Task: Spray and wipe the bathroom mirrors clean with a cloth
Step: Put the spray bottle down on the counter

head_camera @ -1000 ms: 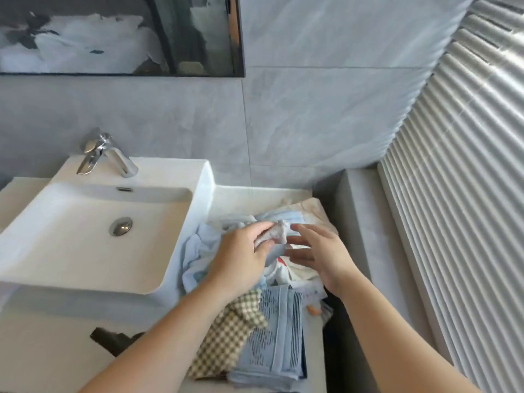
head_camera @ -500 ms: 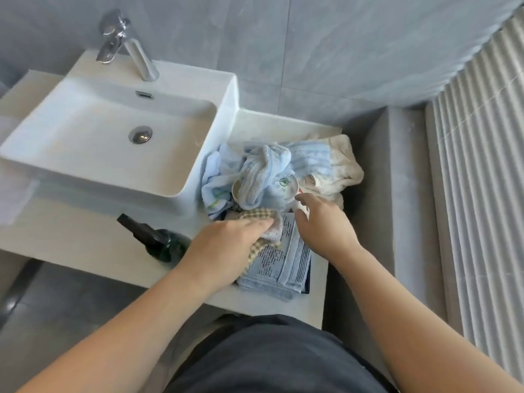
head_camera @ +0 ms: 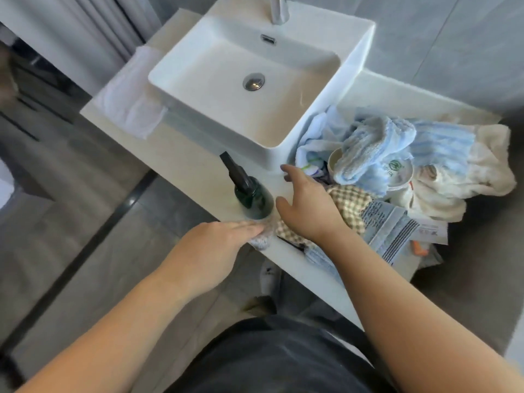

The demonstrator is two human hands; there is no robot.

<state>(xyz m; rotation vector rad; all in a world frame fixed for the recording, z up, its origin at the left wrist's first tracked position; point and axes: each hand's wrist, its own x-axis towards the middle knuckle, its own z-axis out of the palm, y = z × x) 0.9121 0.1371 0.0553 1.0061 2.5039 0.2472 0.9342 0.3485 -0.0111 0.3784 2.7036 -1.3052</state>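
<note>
A dark green spray bottle [head_camera: 252, 197] with a black nozzle stands on the white counter [head_camera: 192, 171], just in front of the sink. My right hand [head_camera: 309, 207] hovers beside it on the right with fingers and thumb spread, holding nothing and lying over a checked cloth [head_camera: 351, 205]. My left hand [head_camera: 215, 251] is at the counter's front edge and holds a small pale cloth [head_camera: 262, 239], which shows under its fingertips. No mirror is in view.
A white basin [head_camera: 354, 41] with a chrome tap sits at the back. A folded white towel [head_camera: 127, 100] lies to its left. A pile of blue and cream towels [head_camera: 442, 148], a cup [head_camera: 397, 168] and a striped towel [head_camera: 394, 231] crowd the right end.
My view has tipped down and the mirror has left it. The left hand drew a pale cloth from the pile to the counter's edge. The right hand moved left towards the bottle.
</note>
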